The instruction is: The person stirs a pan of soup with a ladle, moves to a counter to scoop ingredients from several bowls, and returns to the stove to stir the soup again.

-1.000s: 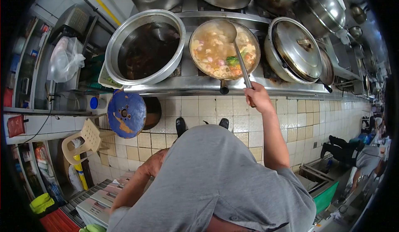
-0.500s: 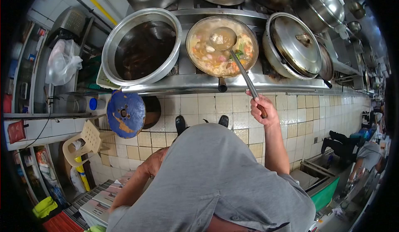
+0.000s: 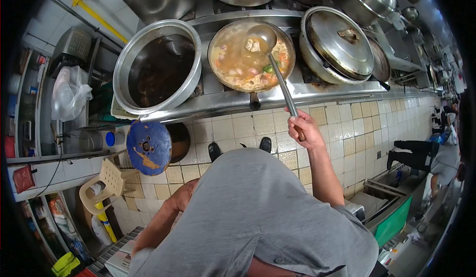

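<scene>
My right hand (image 3: 306,129) is wrapped round the handle end of a long metal ladle (image 3: 282,86). The ladle's bowl dips at the far right part of a wide pan (image 3: 254,101), whose short handle points towards me. Inside is a cloudy, light brown soup (image 3: 229,59) with pale chunks, orange pieces and some green. A few pale lumps show at the bowl's left edge. My left hand (image 3: 186,193) is down at my left side, away from the stove, its fingers hidden by the grey shirt.
Left of the pan stands a large metal pot (image 3: 120,73) of dark liquid; right of it, a lidded pot (image 3: 342,44). A blue round stool (image 3: 141,150) and beige chair (image 3: 110,178) stand at left. Another person (image 3: 421,155) is far off at right.
The ladle's bowl has shifted a little away from me and to the right within the soup, my right hand moving with it. The whole view has turned slightly.
</scene>
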`<state>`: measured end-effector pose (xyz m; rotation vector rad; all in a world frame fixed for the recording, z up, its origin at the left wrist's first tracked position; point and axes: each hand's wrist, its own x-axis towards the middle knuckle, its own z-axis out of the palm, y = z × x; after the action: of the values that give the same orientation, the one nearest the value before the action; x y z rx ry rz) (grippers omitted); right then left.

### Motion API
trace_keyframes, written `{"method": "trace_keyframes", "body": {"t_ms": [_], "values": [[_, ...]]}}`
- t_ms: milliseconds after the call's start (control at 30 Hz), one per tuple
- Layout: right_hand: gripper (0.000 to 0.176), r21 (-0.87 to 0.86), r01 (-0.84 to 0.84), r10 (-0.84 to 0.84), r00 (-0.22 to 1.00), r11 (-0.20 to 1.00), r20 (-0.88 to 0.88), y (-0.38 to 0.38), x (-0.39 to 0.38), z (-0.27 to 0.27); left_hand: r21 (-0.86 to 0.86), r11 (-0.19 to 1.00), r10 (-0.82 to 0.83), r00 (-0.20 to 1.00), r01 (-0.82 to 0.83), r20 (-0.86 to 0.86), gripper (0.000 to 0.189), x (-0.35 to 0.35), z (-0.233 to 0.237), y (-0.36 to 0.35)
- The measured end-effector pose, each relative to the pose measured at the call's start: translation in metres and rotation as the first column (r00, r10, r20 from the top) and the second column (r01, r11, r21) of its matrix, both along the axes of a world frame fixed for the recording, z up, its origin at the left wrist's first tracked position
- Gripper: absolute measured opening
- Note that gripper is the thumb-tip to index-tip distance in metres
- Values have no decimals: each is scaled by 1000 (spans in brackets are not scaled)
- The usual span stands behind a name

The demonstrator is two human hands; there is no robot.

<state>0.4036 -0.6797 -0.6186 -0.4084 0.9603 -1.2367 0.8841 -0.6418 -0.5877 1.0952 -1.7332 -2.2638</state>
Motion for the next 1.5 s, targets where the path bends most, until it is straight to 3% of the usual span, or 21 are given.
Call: {"method": "trace_keyframes", "body": {"t_ms": [33, 100, 200, 300, 533, 633, 733, 900, 1067, 1133, 1267, 1333, 1367, 1433, 1500], "values": [[42, -1, 7, -7, 1000, 1000, 0, -1, 0, 0, -1, 1000, -7, 1000, 7, 0, 94, 0, -1, 0], [41, -18, -9, 7, 997, 1000, -71, -3, -1, 1, 216, 967, 140, 990, -134, -14, 89, 0, -6, 3], [42, -17, 3, -6, 986, 1000, -169, -2, -2, 3, 199, 974, 117, 993, -112, -15, 88, 2, -11, 3], [41, -18, 3, -6, 989, 1000, -147, 0, -8, 5, 275, 952, 142, 990, -134, -10, 87, 1, -6, 2], [41, 2, 10, -10, 989, 1000, -150, -1, -6, 2, 199, 973, 125, 991, -115, -37, 87, -2, -5, 0], [40, 23, 9, -7, 998, 1000, -60, 4, 6, 2, 146, 985, 98, 995, -95, -16, 88, -3, -2, 0], [41, -11, -39, 39, 997, 999, 73, 5, -1, -2, 211, 968, 141, 990, -133, -27, 90, 1, -11, 1], [39, 32, -22, 16, 985, 999, 169, -3, 19, 0, -12, 999, 35, 998, -34, 52, 93, 1, -2, -3], [38, 15, -63, 58, 973, 998, 225, -7, 13, 4, 28, 998, 45, 996, -47, 80, 97, 3, -6, -2], [38, 16, -41, 40, 999, 999, 33, -9, 21, 1, 64, 996, 46, 990, -55, 132, 97, 3, -7, 0], [38, 33, -75, 79, 987, 997, -140, -11, 14, 8, -98, 995, -11, 998, 17, 65, 96, 5, -9, -4], [35, 31, -103, 107, 905, 994, -413, -12, 13, 9, -135, 991, -16, 1000, 19, 19, 95, 2, -3, -6], [35, 33, -105, 109, 904, 994, -412, -12, 12, 13, -142, 989, -26, 998, 33, 53, 93, 0, 2, -8], [30, 136, -120, 178, 774, 983, -608, -15, 10, 27, -148, 988, -34, 996, 46, 86, 91, -2, 5, -9], [28, 95, -100, 137, 767, 990, -627, -18, 5, 19, -86, 996, 7, 998, -2, 58, 89, -1, 2, -7]]}}
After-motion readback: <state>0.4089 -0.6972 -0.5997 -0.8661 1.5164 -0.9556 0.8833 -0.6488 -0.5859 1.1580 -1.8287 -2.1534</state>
